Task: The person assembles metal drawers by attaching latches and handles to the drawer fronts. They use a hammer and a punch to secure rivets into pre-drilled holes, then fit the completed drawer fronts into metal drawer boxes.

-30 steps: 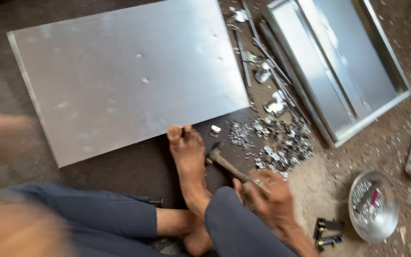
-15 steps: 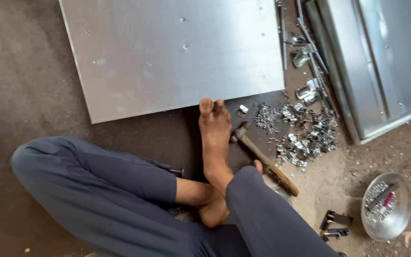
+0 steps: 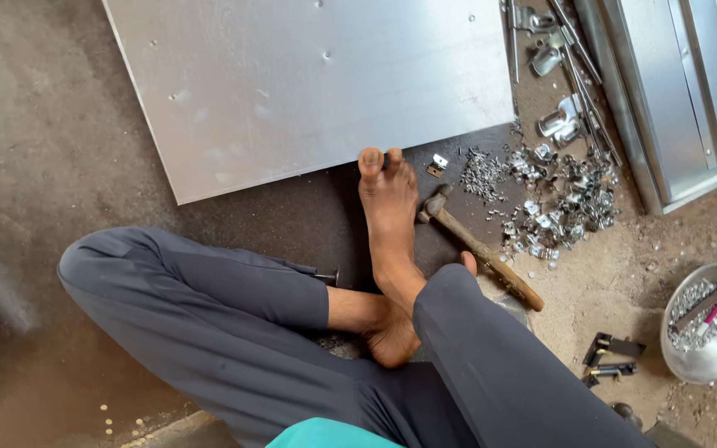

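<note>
Neither hand is in the head view, so grip state and contents can't be told for left or right; only a fingertip-like bit of skin pokes out above the right knee, touching the hammer handle, too little to say which hand or how it's closed. Hammer lies flat on the floor, head up-left just beside the toes of the bare foot, wooden handle running down-right toward the right knee. Person sits cross-legged in dark grey trousers, one foot extended with toes touching the near edge of a large flat metal sheet, other foot tucked under at the ankle. A nail lies by the left trouser hem. Small brass-coloured hinge piece sits just right of the toes, at the sheet's edge. Right of the hammer head: a loose pile of small metal clips and screws, with thin metal rods and a few larger brackets above it. Far right top, a shallow metal tray frame, tilted in view. Lower right, a round steel bowl holding small fasteners and a pink-tipped tool; two dark hinges lie just left of the bowl, apart from it. Floor is dirt and dark matting.
</note>
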